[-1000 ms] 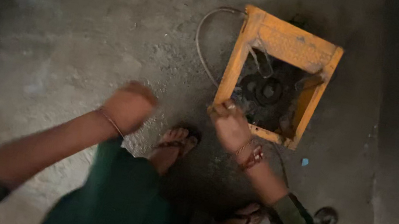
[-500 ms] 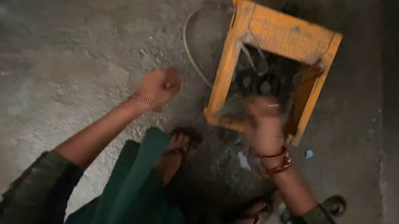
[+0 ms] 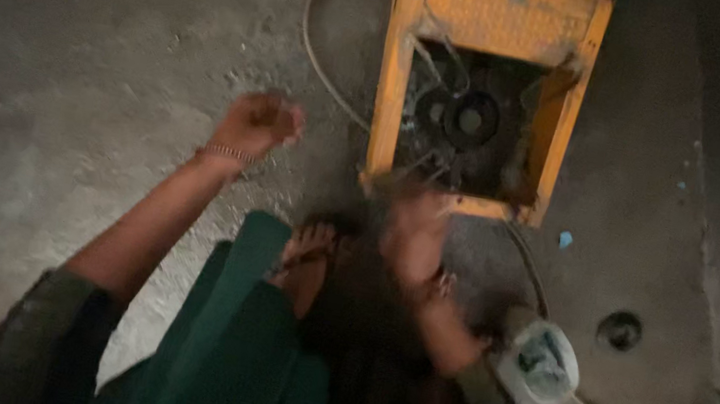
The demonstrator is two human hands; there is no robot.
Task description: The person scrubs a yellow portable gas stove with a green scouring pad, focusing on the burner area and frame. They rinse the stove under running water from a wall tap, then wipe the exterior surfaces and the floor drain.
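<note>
Left hand (image 3: pixel 257 123) clenched, empty, raised over the grey concrete floor (image 3: pixel 88 65). Right hand (image 3: pixel 414 231) blurred at the orange square metal frame (image 3: pixel 502 10) – grip impossible to tell – probably reaching for its near edge.

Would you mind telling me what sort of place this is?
Probably a rough workshop or work site: a bare concrete floor, an orange frame with dark machine parts inside, and a loose cable.

Dark green garment, dark pushed-up sleeves, bangles on left hand (image 3: pixel 257 123) and right hand (image 3: pixel 413 236), sandal
</note>
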